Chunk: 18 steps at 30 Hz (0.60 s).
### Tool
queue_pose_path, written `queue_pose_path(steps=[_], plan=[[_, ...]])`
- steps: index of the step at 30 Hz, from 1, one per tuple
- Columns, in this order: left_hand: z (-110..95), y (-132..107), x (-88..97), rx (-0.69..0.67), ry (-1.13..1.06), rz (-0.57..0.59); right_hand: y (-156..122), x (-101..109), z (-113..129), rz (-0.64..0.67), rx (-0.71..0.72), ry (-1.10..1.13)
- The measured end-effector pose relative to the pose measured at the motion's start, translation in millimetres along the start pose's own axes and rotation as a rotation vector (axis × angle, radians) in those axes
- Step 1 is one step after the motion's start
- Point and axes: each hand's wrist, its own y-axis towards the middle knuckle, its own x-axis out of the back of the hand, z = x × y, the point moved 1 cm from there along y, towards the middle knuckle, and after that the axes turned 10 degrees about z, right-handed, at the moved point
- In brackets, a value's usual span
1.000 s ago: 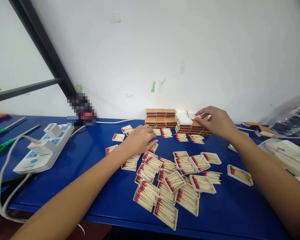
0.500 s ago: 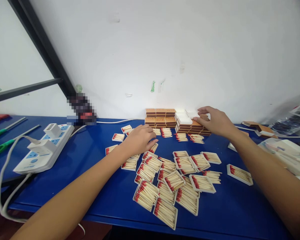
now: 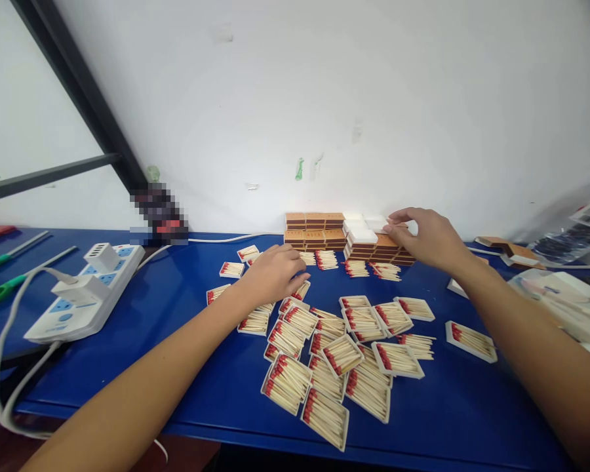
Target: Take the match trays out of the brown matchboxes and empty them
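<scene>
My right hand point(image 3: 420, 239) reaches to the back stack of matchboxes point(image 3: 319, 236), thumb and fingertips closed on a white matchbox tray point(image 3: 379, 223) lying on top. The fingers partly cover that tray. Another white tray point(image 3: 361, 234) lies beside it on the brown boxes. Low over the table, my left hand point(image 3: 275, 272) has loosely bent fingers, with its thumb apart and nothing visible in them. Below its thumb is a small tray of matches point(image 3: 302, 291). Many open trays of red-tipped matches point(image 3: 344, 355) lie overlapping in front.
Loose match bundles point(image 3: 327, 259) lie before the stack. A white power strip point(image 3: 86, 295) with plugs and cables is at left, near green-handled tools point(image 3: 2, 292). Empty matchbox sleeves point(image 3: 511, 252) and plastic bags point(image 3: 560, 301) lie at right. A white wall point(image 3: 324, 98) stands behind the blue table point(image 3: 191, 400).
My right hand has shifted very slightly at the white tray on top of the stack. The left hand stays in place, and the view has moved a little.
</scene>
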Motion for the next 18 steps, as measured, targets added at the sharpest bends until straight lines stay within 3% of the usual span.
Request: queue_pose_path(steps=[4, 9, 18], plan=[[0, 0, 0.1, 0.005, 0.007, 0.008, -8, 10, 19, -0.056, 0.114, -0.022], [-1, 0, 0.7, 0.017, 0.005, 0.032, -13, 8, 43, 0.074, 0.264, 0.005], [0, 0, 1.4, 0.014, 0.014, 0.026, -15, 1, 47, 0.047, 0.311, -0.049]])
